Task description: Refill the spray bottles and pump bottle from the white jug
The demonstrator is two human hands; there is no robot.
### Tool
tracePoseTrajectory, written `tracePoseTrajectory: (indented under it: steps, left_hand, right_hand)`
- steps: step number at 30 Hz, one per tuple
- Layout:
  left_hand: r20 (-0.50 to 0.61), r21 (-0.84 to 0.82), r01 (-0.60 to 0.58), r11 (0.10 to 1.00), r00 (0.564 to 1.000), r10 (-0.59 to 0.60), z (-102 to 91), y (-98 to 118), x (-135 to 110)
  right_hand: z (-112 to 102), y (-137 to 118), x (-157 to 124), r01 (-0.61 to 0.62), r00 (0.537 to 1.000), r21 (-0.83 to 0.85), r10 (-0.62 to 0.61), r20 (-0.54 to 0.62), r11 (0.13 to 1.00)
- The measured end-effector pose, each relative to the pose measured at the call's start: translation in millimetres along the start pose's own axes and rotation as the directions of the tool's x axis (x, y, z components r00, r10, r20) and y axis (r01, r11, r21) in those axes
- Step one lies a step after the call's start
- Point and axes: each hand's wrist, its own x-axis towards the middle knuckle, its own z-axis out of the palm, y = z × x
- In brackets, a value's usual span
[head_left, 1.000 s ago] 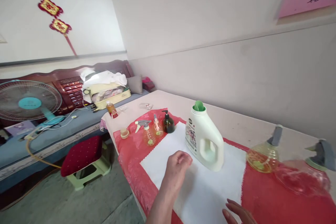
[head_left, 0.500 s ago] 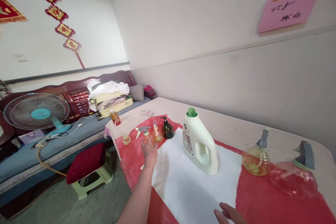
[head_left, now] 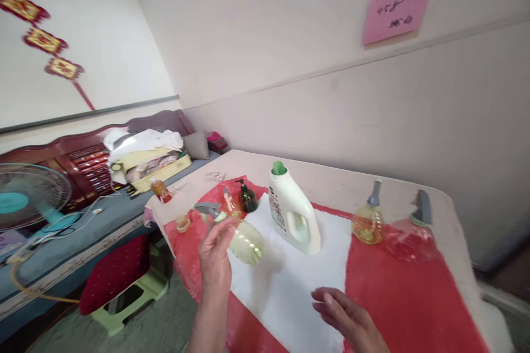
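Holding one spray bottle (head_left: 247, 244), left of and below the frame's centre, with the left hand (head_left: 215, 256) clamped around its neck. Aiming its grey head (head_left: 209, 209) to upper left, its base to lower right, along a slanting long axis. Holding the right hand (head_left: 348, 315) at lower right above one white cloth (head_left: 287, 284), with thumb and fingers loosely apart. Facing one upright jug (head_left: 292, 214) near centre, one yellow bottle (head_left: 368, 224) and one pink bottle (head_left: 411, 240) at right, and one dark bottle (head_left: 248, 200) left of centre.

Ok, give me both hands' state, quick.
Left hand: closed, holding a tilted spray bottle near its neck.
Right hand: open, holding nothing.
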Motion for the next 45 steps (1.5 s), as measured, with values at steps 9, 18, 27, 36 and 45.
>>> tracePoseTrajectory:
  steps: [9, 18, 27, 36, 45]
  left_hand:
    - [0.61, -0.277, 0.45, 0.849, 0.765, -0.206, 80.8, -14.9, -98.9]
    - [0.579, -0.285, 0.615, 0.736, 0.722, -0.379, 75.4, -22.2, -86.7]
    - [0.428, -0.102, 0.632, 0.768, 0.725, -0.539, 65.5, -39.8, -69.6]
    - [0.294, -0.213, 0.583, 0.784, 0.803, -0.518, 73.7, -34.1, -70.2]
    - [0.425, -0.265, 0.569, 0.779, 0.794, -0.435, 68.6, -21.1, -65.8]
  right_hand:
    - [-0.2, -9.9, -17.2, -0.151, 0.963, 0.674, -0.047, 0.265, 0.723]
    - [9.0, -4.4, -7.4, -0.169, 0.976, 0.65, 0.034, 0.215, 0.741]
    - [22.7, 6.0, 1.9, -0.088, 0.991, 0.501, 0.024, 0.132, 0.861]
    - [20.1, 28.6, -4.3, 0.548, 0.748, -0.575, -0.664, 0.012, 0.607]
    - [29.6, 2.9, -2.0, -0.331, 0.896, 0.508, 0.097, 0.433, 0.795]
